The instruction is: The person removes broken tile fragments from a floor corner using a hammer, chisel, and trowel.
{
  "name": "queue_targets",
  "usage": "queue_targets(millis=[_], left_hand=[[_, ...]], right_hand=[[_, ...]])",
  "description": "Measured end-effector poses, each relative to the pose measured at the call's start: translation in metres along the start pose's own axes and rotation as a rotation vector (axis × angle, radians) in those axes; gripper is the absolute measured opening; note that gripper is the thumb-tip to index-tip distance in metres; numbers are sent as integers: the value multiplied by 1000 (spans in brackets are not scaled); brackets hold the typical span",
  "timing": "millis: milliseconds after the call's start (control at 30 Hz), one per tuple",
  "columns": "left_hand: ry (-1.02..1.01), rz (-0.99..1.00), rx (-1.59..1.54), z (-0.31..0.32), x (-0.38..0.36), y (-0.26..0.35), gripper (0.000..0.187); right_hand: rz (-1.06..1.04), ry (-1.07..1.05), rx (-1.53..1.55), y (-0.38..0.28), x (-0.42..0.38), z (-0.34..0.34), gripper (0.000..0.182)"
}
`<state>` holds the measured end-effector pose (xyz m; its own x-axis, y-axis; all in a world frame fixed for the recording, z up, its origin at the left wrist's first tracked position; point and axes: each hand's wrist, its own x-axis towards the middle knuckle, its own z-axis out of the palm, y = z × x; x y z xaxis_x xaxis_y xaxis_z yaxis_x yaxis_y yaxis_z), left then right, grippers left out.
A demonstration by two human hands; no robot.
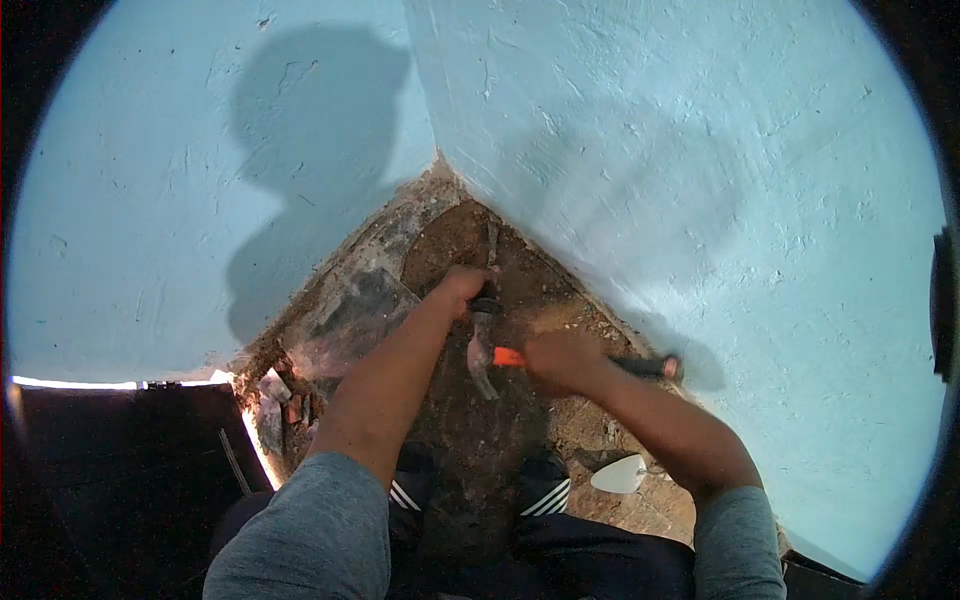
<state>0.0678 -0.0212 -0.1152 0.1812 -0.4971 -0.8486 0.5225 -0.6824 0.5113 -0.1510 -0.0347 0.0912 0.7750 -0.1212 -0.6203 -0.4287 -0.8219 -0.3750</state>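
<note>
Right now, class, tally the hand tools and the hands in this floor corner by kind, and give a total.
Hammers: 1, the orange-necked hammer in the right hand
Chisels: 1, the chisel under the left hand
Trowels: 1, the white trowel on the ground
Hands: 2
Total: 5

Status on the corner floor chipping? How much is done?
Done: in the corner between the blue walls the floor is already broken down to bare dirt, with rubble piled at the left. In hand: the left hand holds a chisel upright in the dirt, the right hand grips a hammer. Left: a slab of old floor remains beside the chisel. A trowel lies unused.
</note>
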Motion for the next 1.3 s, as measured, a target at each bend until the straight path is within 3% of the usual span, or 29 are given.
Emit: queue_targets(millis=[33,167,233,333,433,467,533,633,733,800,867,967,1067,1133,1167,1233,1300], left_hand=[[-11,1,-1,3,-12,5,29],[69,39,127,18,-74,28,27],[59,27,40,19,-66,25,27],[38,23,-2,18,-60,23,27],[34,53,40,5,-19,9,27],[37,69,66,0,-6,5,28],[105,59,1,18,-57,22,29],[85,37,31,20,-62,27,32],[47,62,132,11,-46,20,33],[83,79,151,12,-46,16,33],[144,92,145,17,-52,18,34],[134,148,185,12,-44,14,38],[104,23,97,24,-71,28,36],[1,-54,119,8,-36,22,50],[-52,-98,133,2,-24,17,58],[53,18,78,16,-61,21,36],[123,93,85,19,-65,26,28]], right_hand=[[55,94,55,-7,-2,8,26],[-252,-321,-176,-33,-10,6,28],[-389,-457,-191,-27,4,33,28],[-331,-480,-74,13,20,13,29],[52,-43,-89,22,2,-16,31],[72,-31,-59,17,1,-10,31],[116,-1,9,2,-3,14,31],[-176,-169,-152,-1,-3,19,29],[-285,-350,-171,19,13,27,29],[-113,-117,-229,47,12,-3,33],[280,334,-8,62,19,6,34],[169,437,188,62,1,-15,35],[-90,359,0,53,-2,10,38],[59,-6,22,-1,-28,-23,36],[-4,-137,-30,-11,-23,-15,36],[-126,-396,-132,-22,-17,8,34],[-295,-490,-212,-23,-10,26,33]])
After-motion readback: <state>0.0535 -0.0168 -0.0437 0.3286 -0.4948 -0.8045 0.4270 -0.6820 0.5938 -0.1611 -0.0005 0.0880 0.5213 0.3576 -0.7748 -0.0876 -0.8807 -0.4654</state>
